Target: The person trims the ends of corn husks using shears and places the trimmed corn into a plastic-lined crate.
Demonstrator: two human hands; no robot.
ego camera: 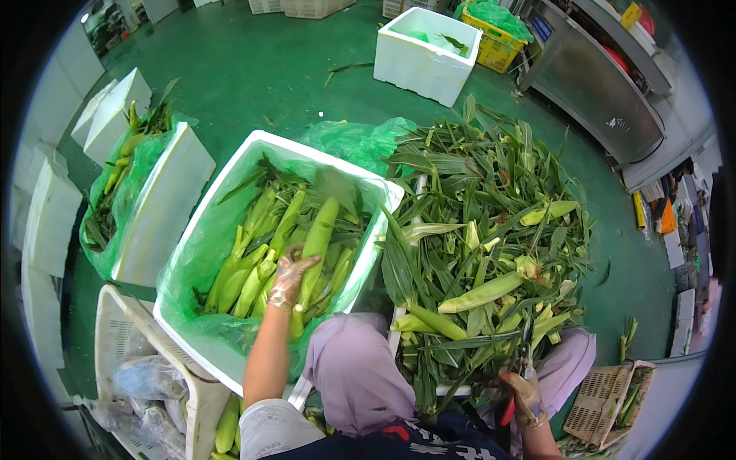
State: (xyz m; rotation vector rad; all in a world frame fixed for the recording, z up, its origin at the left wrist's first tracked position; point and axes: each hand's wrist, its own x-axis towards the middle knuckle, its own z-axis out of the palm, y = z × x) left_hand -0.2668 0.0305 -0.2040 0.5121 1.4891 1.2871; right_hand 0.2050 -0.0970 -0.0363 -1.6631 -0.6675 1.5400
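My left hand (290, 276), in a patterned glove, reaches into a white foam box (198, 215) lined with green plastic film. Its fingers lie against a large ear of corn in green husk (320, 236); whether they grip it is unclear. Several more husked ears (253, 282) lie in the box. In my right hand (526, 397), also gloved, are red-handled pruning shears (509, 409), their blades pointing away from me. Beyond them spreads a heap of corn leaves (448, 253), with a loose ear of corn (482, 292) on top.
A second lined foam box (167, 201) stands at the left, and a white plastic crate (198, 402) with plastic bags is at lower left. Further off are another foam box (422, 72) and a yellow crate (495, 50). A beige crate (598, 402) sits at lower right.
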